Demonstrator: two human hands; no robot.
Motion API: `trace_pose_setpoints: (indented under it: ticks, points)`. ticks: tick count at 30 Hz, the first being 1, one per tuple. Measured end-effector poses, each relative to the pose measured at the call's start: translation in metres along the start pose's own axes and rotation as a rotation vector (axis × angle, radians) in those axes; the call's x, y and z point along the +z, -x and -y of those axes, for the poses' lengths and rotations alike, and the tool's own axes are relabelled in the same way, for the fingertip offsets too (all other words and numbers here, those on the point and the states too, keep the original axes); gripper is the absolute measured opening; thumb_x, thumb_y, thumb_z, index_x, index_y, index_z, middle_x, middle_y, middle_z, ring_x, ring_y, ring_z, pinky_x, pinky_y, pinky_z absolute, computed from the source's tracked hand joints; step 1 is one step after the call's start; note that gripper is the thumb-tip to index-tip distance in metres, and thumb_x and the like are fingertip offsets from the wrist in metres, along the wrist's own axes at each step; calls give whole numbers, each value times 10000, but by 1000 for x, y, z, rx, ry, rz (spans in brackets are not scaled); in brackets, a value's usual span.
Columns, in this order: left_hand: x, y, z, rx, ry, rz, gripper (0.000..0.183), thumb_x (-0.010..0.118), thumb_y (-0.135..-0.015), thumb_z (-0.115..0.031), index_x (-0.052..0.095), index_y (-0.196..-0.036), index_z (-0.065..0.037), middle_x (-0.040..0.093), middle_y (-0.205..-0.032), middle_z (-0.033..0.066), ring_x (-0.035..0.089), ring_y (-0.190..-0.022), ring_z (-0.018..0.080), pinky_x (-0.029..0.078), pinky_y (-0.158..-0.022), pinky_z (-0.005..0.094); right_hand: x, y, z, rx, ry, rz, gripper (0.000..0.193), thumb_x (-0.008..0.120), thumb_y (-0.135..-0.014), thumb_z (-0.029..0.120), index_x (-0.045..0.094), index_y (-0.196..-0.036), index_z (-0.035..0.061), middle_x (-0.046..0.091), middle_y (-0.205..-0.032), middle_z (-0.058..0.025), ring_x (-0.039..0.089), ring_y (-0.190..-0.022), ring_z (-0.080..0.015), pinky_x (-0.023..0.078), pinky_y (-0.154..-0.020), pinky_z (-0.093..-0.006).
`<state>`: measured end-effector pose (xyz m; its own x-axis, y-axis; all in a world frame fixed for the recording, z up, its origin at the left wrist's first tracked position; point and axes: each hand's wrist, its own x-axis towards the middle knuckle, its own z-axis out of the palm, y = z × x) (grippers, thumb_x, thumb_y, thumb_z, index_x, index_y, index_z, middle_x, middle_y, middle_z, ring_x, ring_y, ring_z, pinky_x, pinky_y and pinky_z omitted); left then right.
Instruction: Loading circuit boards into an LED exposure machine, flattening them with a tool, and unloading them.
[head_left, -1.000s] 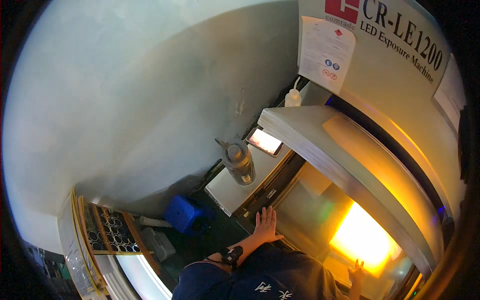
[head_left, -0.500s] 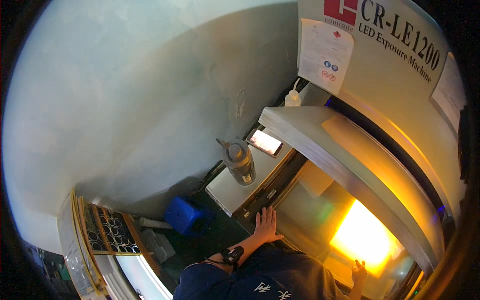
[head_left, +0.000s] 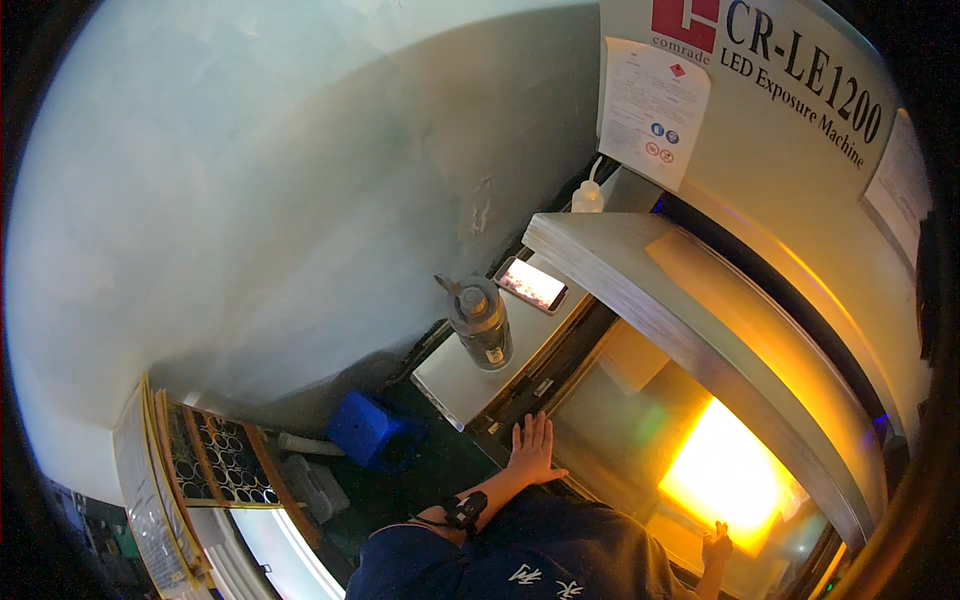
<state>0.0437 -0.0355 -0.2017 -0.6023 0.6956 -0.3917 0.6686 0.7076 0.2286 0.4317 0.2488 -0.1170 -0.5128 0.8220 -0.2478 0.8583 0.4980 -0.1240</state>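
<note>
My left hand [head_left: 532, 455] lies flat on the near left corner of the machine's dark frame [head_left: 515, 405], fingers spread, holding nothing. A black device is strapped to that wrist. At the lower right, my right hand [head_left: 716, 545] is over the near edge of the glass bed [head_left: 590, 420], beside a brightly glowing yellow rectangle [head_left: 728, 475]. Its fingers are partly apart, and I see nothing in them. The thick raised lid [head_left: 700, 320] of the exposure machine stands over the far side of the bed.
Left of the bed, a metal side shelf [head_left: 455, 385] bears a grey drink bottle [head_left: 480, 325] and a lit phone [head_left: 531, 285]. A white squeeze bottle [head_left: 587, 197] stands farther back. Below are a blue container [head_left: 370, 430] and, at lower left, a rack with round holes [head_left: 220, 455].
Both hands stay in nearly the same places. The view has shifted very slightly; nothing has been taken hold of or let go.
</note>
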Motion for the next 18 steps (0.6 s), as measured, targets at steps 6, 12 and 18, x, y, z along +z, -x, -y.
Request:
trace_pose_setpoints:
  ticks: [6, 12, 18]
  points:
    - [4, 0, 1, -5, 8, -13, 1238, 592, -752, -742, 41, -1507, 69, -67, -1574, 287, -65, -1443, 496, 20, -1111, 678, -16, -9, 16, 226, -227, 162, 495, 626, -811, 290, 615, -1285, 149, 445, -1411, -274, 536, -1216, -412, 431, -1029, -435]
    - [3, -1, 1, 17, -9, -25, 1239, 601, -750, -737, 49, -1503, 77, -50, -1573, 294, -48, -1436, 517, 25, -1099, 694, 70, -29, -69, 97, -79, -41, 410, 624, -807, 340, 684, -1169, 156, 449, -1423, -234, 612, -1108, -392, 487, -946, -428]
    - [-32, -7, -16, -117, -73, 234, 1119, 554, -829, -693, 20, -1536, -10, -127, -1575, 262, -106, -1447, 470, 10, -1124, 656, 83, -28, -82, 225, -53, 51, 536, 661, -792, 306, 567, -1288, 127, 457, -1441, -186, 577, -1133, -431, 468, -963, -473]
